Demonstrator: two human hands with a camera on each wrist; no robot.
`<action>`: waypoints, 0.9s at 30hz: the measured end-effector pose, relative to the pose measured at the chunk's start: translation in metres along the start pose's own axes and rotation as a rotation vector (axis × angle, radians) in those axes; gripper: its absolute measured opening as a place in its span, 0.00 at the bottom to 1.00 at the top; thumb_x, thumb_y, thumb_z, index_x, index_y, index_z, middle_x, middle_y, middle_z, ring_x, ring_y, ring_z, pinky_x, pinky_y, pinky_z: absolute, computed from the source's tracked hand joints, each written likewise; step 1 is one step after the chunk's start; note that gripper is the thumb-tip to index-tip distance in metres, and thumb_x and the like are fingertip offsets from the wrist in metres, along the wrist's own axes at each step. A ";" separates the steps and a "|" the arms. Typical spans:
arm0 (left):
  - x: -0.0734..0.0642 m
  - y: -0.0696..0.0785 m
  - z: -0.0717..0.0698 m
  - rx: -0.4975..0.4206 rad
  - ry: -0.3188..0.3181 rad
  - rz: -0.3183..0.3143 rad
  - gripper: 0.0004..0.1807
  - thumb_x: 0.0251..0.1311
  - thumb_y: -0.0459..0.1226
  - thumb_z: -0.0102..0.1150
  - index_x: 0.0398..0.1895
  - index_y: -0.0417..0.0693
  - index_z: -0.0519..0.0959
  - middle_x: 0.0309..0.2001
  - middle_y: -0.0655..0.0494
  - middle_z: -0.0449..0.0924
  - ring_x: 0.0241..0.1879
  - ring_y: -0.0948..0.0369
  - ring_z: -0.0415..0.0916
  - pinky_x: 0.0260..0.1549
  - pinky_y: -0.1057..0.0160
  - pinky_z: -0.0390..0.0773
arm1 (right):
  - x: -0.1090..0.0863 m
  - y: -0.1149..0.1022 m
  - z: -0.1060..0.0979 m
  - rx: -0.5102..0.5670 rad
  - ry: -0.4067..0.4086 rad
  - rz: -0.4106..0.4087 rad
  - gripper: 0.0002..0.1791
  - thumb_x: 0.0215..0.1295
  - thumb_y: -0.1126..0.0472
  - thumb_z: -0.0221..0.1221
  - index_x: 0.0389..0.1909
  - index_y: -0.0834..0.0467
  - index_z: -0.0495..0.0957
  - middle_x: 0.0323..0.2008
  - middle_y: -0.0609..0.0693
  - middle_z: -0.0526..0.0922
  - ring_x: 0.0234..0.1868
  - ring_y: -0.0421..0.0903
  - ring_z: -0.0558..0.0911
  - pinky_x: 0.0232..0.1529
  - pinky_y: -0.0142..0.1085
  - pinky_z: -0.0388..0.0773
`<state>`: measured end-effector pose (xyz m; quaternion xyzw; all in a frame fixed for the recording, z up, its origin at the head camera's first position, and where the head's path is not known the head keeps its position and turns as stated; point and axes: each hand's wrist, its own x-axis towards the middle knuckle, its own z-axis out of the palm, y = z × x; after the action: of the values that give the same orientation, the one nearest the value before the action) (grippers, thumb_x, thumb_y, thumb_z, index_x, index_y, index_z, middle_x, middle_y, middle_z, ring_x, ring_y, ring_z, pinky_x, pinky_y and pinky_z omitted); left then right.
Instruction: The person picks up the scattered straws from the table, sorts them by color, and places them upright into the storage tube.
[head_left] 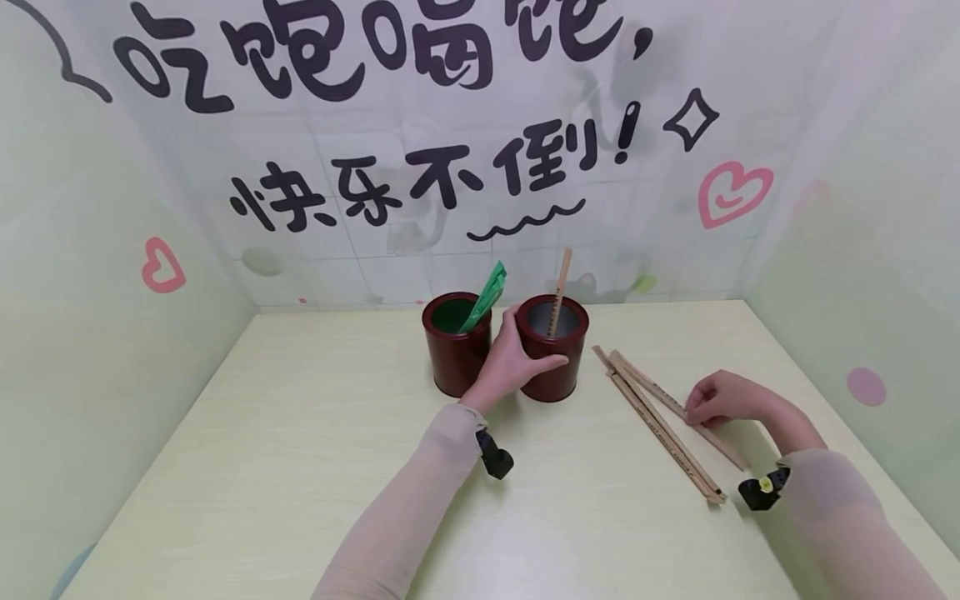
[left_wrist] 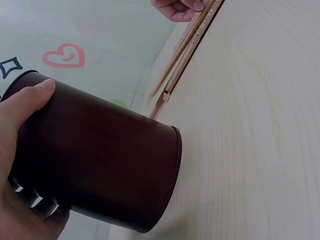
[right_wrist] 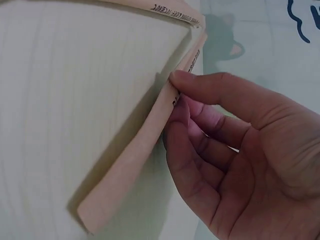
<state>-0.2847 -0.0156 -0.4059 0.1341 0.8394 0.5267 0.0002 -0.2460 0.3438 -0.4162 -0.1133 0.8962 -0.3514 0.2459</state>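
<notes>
My left hand (head_left: 512,360) grips a dark red can (head_left: 553,367) around its side, thumb across the front. One thin paper-wrapped stick (head_left: 561,292) with small print stands leaning in that can. At the right, my right hand (head_left: 723,398) pinches a brown paper-wrapped stick (right_wrist: 135,150) between thumb and fingers, near its middle. Several similar wrapped sticks (head_left: 663,437) lie on the table just left of it, their far ends close together. In the left wrist view the can (left_wrist: 95,150) fills much of the picture, and its inside is hidden there.
A second dark red can (head_left: 457,362) stands left of the held one, with green wrapped sticks (head_left: 486,296) leaning in it. The pale wooden table (head_left: 300,433) meets a printed back wall (head_left: 420,108) and side walls.
</notes>
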 end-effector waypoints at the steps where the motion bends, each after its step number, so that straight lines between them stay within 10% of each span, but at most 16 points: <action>1: 0.000 0.000 0.000 0.002 0.000 -0.002 0.58 0.50 0.49 0.76 0.76 0.48 0.46 0.73 0.48 0.62 0.71 0.52 0.63 0.68 0.48 0.70 | 0.000 0.001 -0.001 0.000 -0.002 -0.010 0.09 0.63 0.64 0.63 0.35 0.69 0.79 0.28 0.47 0.81 0.29 0.38 0.78 0.32 0.31 0.81; 27: -0.001 0.002 0.000 0.008 0.000 0.002 0.57 0.50 0.49 0.76 0.75 0.50 0.47 0.73 0.49 0.62 0.71 0.52 0.63 0.67 0.48 0.72 | 0.000 -0.050 -0.008 0.222 0.279 -0.253 0.12 0.70 0.66 0.55 0.45 0.74 0.72 0.31 0.40 0.83 0.34 0.33 0.82 0.42 0.31 0.84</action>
<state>-0.2832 -0.0151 -0.4047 0.1347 0.8414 0.5234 -0.0010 -0.2487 0.3117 -0.3766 -0.1475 0.8561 -0.4882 0.0841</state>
